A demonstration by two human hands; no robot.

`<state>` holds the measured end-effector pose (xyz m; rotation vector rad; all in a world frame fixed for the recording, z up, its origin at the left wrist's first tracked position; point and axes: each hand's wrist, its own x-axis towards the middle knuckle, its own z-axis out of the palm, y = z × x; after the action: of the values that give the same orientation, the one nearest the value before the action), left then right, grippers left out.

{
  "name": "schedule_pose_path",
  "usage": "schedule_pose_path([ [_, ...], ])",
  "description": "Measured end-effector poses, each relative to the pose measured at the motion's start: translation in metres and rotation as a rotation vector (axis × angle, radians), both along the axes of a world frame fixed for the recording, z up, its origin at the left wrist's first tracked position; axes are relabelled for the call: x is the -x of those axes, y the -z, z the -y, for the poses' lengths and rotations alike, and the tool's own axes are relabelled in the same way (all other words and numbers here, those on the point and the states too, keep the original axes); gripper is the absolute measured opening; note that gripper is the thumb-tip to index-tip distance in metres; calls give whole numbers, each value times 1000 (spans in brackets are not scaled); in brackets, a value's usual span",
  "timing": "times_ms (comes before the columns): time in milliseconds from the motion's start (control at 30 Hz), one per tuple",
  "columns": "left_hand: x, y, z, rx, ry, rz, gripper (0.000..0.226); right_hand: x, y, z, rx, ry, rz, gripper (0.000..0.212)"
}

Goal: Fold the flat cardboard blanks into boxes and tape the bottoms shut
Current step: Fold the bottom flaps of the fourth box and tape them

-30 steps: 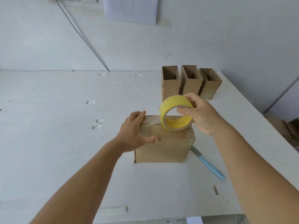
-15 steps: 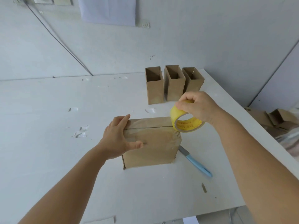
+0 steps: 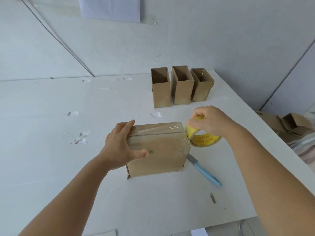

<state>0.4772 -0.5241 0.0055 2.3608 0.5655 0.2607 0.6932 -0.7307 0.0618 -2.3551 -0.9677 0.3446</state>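
Observation:
A brown cardboard box (image 3: 158, 154) stands on the white table (image 3: 51, 150), its closed flaps turned up. Clear tape runs along the top seam from the left edge to the right edge. My left hand (image 3: 119, 147) grips the box's left end, fingers over the top and thumb on the near side. My right hand (image 3: 211, 120) grips a yellow tape roll (image 3: 202, 137) held just off the box's upper right corner, with the tape stretched down over that corner.
Three open cardboard boxes (image 3: 181, 86) stand in a row at the back of the table. A blue-handled knife (image 3: 204, 171) lies right of the box. More cardboard (image 3: 288, 123) is piled beyond the table's right edge.
My right hand has carried the roll from above the box's middle to past its right edge and down, laying tape across the top. My left hand keeps its hold.

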Motion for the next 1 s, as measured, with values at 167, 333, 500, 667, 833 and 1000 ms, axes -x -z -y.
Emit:
schedule_pose_path([
  [167,-1,0,-1,2,5,2,130,-2,2,0,-6,-1,-25,18],
  [333,0,2,-2,-7,2,2,130,-2,3,0,41,0,-42,20],
  [500,0,3,-2,-40,2,-27,129,1,4,-3,90,3,-52,21],
  [667,1,3,-1,-89,5,-47,129,3,4,0,110,-1,-56,20],
  [833,1,4,0,-99,3,-55,130,4,3,4,130,18,32,18],
  [1000,0,7,-1,-90,1,-48,130,7,17,5,159,21,30,16],
])
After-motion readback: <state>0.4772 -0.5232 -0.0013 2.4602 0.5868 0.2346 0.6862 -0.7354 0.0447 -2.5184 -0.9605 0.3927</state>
